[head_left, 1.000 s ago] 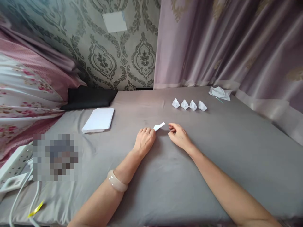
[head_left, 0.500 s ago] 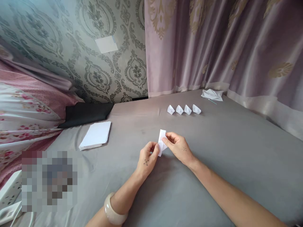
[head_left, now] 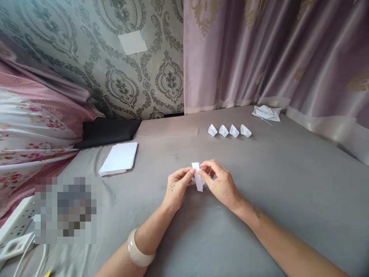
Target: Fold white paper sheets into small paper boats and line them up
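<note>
A folded white piece of paper (head_left: 198,182), narrow and strip-like on the side facing me, is held up above the grey sheet. My left hand (head_left: 178,186) pinches its left edge near the top between thumb and fingers. From the other side my right hand (head_left: 220,182) grips it, thumb on the front face and fingers curled behind. The paper's back side is mostly hidden by the fingers. Beyond the hands, several small folded paper boats (head_left: 223,130) stand in a row.
A stack of white paper (head_left: 118,158) lies at the left, in front of a black cloth (head_left: 109,131). More folded white paper (head_left: 266,112) rests near the curtain (head_left: 219,57), beside a thin greenish stick. Power strips (head_left: 15,223) with cables sit at the lower left.
The folded paper has turned, its top now leaning left instead of right. My left hand's grip has shifted up to the upper part of the paper. The camera view has shifted slightly.
</note>
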### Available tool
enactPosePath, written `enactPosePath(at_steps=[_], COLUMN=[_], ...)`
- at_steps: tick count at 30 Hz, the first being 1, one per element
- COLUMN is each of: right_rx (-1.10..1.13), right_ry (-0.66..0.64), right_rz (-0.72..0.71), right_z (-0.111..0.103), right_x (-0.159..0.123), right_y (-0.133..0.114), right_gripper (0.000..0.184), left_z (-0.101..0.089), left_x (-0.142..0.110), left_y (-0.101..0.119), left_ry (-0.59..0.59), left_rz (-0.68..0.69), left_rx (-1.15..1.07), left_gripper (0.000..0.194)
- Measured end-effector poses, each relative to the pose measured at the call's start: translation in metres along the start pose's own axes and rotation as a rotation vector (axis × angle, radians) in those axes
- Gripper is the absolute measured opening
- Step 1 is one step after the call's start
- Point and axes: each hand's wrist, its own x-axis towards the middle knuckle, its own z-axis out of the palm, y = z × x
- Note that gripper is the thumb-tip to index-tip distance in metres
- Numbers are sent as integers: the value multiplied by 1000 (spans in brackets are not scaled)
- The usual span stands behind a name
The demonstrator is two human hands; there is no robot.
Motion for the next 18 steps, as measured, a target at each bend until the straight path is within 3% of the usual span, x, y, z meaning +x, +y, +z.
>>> enactPosePath(at_steps=[5, 13, 18], right_rx=[42, 161, 182], right_ry=[-15, -40, -29], right_rz=[-24, 153, 181], right_z=[-2, -5, -7], right_x=[1, 3, 5], right_y=[-5, -10, -9], right_gripper=[11, 16, 23], left_z=[1, 2, 0], left_x=[-1, -2, -2], left_y=[2, 6, 4], left_ry=[-35, -77, -126], left_rz=[-58, -54, -9], left_rx=[-127, -141, -118], left_gripper=[26, 28, 24])
